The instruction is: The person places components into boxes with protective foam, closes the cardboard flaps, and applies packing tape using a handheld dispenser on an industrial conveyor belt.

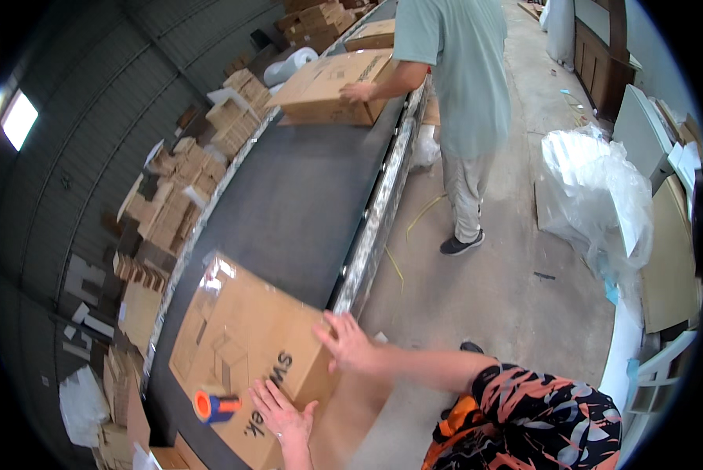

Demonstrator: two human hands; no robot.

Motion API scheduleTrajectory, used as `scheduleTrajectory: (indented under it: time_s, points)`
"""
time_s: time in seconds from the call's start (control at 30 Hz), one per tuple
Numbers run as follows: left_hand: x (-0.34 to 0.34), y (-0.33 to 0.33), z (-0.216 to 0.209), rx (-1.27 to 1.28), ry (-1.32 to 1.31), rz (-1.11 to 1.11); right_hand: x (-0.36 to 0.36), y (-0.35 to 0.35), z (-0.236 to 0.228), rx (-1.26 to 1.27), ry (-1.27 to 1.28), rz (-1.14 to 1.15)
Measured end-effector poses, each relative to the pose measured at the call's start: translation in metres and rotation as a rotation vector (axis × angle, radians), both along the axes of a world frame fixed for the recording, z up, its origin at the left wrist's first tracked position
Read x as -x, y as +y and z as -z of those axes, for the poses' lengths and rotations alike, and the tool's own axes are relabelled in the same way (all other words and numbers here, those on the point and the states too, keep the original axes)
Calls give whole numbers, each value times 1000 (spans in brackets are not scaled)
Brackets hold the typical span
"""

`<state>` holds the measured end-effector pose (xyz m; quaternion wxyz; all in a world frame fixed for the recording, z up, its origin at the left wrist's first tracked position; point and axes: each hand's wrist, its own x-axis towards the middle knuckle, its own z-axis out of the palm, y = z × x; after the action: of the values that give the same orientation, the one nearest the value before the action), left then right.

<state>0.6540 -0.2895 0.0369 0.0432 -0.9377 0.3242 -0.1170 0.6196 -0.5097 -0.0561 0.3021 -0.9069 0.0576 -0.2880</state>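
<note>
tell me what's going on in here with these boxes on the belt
Someone has both hands on a cardboard box on a dark belt: the left hand is spread on its top, the right hand at its edge. An orange and blue roll, probably tape, sits on that box. Farther along, a co-worker beside the belt has a hand on another box.

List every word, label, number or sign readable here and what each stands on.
Nearer carton: large black lettering, partly covered by the left hand; I won't copy printed words.
Carton under the co-worker's hand: dark lettering, likewise not copied; its other marks are too small to read.
</note>
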Motion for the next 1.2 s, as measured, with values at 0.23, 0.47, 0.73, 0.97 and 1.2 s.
scheduleTrajectory:
  time_s: [0.23,0.47,0.73,0.97,1.2]
  points:
    - [-9,-36,-17,14,144,-27,-7,-2,9,38,-141,-76]
    - [-12,-31,-3,-25,207,-49,0,-11,11,7,-160,-160]
    - [-16,-27,11,-64,150,41,-11,-18,33,-37,-386,-129]
    - [-10,-41,0,-37,279,-90,-3,-18,22,-46,-241,-108]
    - [-15,-41,7,-44,181,13,-1,-27,22,-62,-236,-132]
